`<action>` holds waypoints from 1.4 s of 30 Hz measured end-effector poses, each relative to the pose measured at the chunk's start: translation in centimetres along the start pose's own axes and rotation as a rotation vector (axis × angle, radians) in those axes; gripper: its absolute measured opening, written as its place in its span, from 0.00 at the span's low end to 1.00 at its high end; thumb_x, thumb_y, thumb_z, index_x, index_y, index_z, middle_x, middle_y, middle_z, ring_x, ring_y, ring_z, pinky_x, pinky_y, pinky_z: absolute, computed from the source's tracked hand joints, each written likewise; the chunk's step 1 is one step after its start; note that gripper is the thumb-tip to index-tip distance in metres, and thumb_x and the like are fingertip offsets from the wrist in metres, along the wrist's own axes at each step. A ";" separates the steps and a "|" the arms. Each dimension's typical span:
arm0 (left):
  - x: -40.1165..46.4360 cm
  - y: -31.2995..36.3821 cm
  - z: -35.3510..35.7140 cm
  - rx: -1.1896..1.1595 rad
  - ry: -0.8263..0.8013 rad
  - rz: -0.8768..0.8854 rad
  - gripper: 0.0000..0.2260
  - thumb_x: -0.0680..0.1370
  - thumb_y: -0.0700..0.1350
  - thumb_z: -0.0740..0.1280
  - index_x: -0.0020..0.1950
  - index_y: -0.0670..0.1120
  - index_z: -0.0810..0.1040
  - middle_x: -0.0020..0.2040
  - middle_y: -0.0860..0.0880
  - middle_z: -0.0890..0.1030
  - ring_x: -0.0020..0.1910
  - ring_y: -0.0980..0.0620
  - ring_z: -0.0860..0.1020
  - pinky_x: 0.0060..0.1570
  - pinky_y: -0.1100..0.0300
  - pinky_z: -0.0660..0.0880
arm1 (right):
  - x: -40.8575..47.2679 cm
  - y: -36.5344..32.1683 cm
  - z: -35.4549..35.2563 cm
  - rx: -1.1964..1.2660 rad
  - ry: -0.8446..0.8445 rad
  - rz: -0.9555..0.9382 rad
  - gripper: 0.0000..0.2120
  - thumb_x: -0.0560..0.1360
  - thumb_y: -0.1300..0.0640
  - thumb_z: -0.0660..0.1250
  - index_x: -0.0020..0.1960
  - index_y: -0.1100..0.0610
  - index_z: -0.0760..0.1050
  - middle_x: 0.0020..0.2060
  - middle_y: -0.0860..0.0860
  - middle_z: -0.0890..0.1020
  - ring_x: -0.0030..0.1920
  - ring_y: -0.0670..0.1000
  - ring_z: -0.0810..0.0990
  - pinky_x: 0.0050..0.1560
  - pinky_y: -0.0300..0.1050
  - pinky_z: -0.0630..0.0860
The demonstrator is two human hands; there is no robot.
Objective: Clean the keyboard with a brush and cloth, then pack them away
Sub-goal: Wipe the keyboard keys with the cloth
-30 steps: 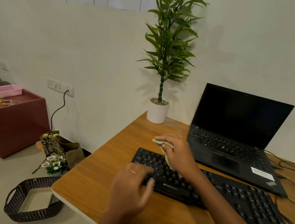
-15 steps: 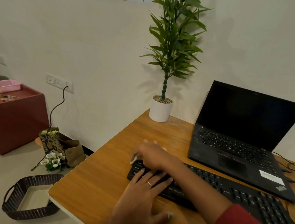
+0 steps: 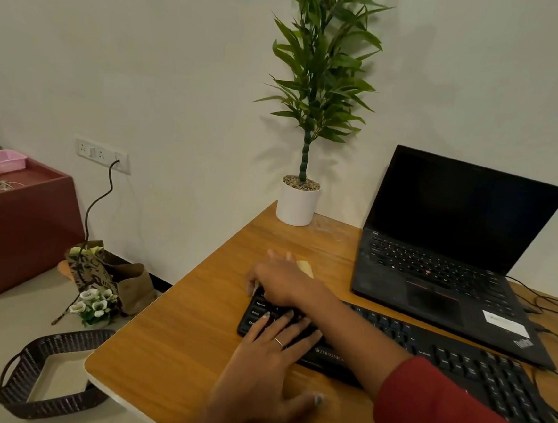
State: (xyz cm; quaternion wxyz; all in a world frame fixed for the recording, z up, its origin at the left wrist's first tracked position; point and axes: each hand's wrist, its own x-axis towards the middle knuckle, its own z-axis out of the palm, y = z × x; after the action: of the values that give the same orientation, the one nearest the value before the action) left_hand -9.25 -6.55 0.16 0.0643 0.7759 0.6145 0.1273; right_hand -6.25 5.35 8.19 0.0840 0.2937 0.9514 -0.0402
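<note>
The black keyboard (image 3: 459, 365) lies across the wooden desk (image 3: 179, 320) in front of the laptop. My left hand (image 3: 268, 367) rests flat on the keyboard's left end, fingers spread over the keys. My right hand (image 3: 282, 283) reaches across to the keyboard's far-left corner and presses a beige cloth (image 3: 305, 267) down there. Its fingers look stretched out, and only an edge of the cloth shows past the hand. No brush is in view.
An open black laptop (image 3: 451, 258) stands behind the keyboard, with cables (image 3: 557, 306) trailing at the right. A potted plant (image 3: 298, 203) sits at the desk's far corner. On the floor to the left are a dark woven basket (image 3: 24, 375), a bag with flowers (image 3: 98, 284) and a red cabinet (image 3: 16, 224).
My right hand has slid the cloth leftward to the keyboard's far-left corner. My left hand came down from above the keys and now lies flat on the left end.
</note>
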 end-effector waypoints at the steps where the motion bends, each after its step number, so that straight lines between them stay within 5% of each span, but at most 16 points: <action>1: 0.1 0.0 0.1 0.001 -0.003 -0.003 0.34 0.75 0.72 0.49 0.77 0.62 0.42 0.78 0.60 0.41 0.75 0.60 0.36 0.72 0.55 0.31 | 0.3 0.3 0.2 -0.003 0.012 0.008 0.14 0.74 0.68 0.62 0.54 0.54 0.78 0.59 0.52 0.77 0.69 0.57 0.60 0.68 0.61 0.53; 5: 0.1 -0.1 0.1 0.000 0.008 0.001 0.34 0.75 0.71 0.49 0.77 0.62 0.43 0.78 0.60 0.43 0.75 0.60 0.36 0.73 0.54 0.33 | -0.1 -0.4 0.1 0.056 -0.053 -0.015 0.17 0.73 0.71 0.61 0.55 0.56 0.79 0.55 0.53 0.74 0.69 0.56 0.59 0.71 0.61 0.48; 8: 0.2 -0.3 0.4 -0.005 0.026 0.008 0.34 0.75 0.72 0.49 0.76 0.64 0.41 0.78 0.61 0.42 0.75 0.61 0.35 0.73 0.54 0.33 | -1.0 -0.2 -0.2 0.091 -0.033 -0.010 0.18 0.74 0.70 0.59 0.58 0.55 0.78 0.53 0.51 0.71 0.56 0.50 0.62 0.62 0.50 0.55; 13: 0.3 -0.4 0.5 -0.029 0.055 0.005 0.33 0.74 0.72 0.50 0.76 0.66 0.42 0.78 0.62 0.43 0.75 0.61 0.37 0.74 0.54 0.35 | -0.5 2.5 0.9 0.062 0.125 0.076 0.19 0.75 0.67 0.61 0.61 0.51 0.74 0.63 0.49 0.74 0.66 0.55 0.63 0.64 0.59 0.59; 22: -0.3 -0.3 0.6 -0.019 0.178 0.018 0.33 0.73 0.73 0.46 0.76 0.64 0.48 0.76 0.62 0.48 0.76 0.61 0.42 0.72 0.59 0.34 | -10.4 3.1 2.1 0.338 0.651 0.190 0.27 0.73 0.72 0.60 0.62 0.44 0.74 0.59 0.39 0.75 0.60 0.44 0.67 0.60 0.44 0.63; 31: -0.4 -0.3 1.6 -0.034 0.348 0.038 0.29 0.76 0.68 0.54 0.74 0.58 0.65 0.72 0.56 0.69 0.73 0.56 0.63 0.71 0.58 0.53 | -26.1 0.2 5.5 0.058 0.167 0.580 0.27 0.77 0.55 0.61 0.72 0.40 0.55 0.73 0.41 0.57 0.71 0.49 0.54 0.69 0.48 0.53; 35: -0.5 -0.2 1.3 -0.022 0.346 0.006 0.29 0.75 0.68 0.54 0.74 0.57 0.66 0.71 0.56 0.69 0.72 0.55 0.64 0.68 0.57 0.56 | -28.0 0.2 8.5 0.121 0.184 0.695 0.25 0.81 0.55 0.50 0.74 0.40 0.49 0.74 0.41 0.53 0.72 0.49 0.52 0.67 0.49 0.53; 39: -0.3 1.0 1.8 -0.047 0.321 -0.027 0.30 0.76 0.68 0.51 0.75 0.58 0.62 0.73 0.56 0.66 0.73 0.55 0.61 0.71 0.53 0.54 | -28.8 0.3 10.9 0.203 0.163 0.672 0.27 0.75 0.37 0.35 0.74 0.37 0.45 0.75 0.38 0.49 0.73 0.46 0.49 0.68 0.49 0.51; 42: 0.1 2.4 2.3 -0.034 0.296 -0.030 0.30 0.76 0.68 0.49 0.76 0.58 0.60 0.74 0.56 0.65 0.74 0.55 0.60 0.72 0.52 0.51 | -29.3 0.9 9.7 0.371 0.241 0.624 0.24 0.78 0.36 0.43 0.73 0.36 0.48 0.71 0.37 0.59 0.70 0.42 0.54 0.65 0.47 0.52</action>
State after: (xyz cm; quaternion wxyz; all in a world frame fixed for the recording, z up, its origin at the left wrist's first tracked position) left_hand -6.37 -6.89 -1.47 -0.0120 0.7383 0.6264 0.2497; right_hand 19.43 -11.34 4.05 -0.0748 0.5819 0.7959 -0.1497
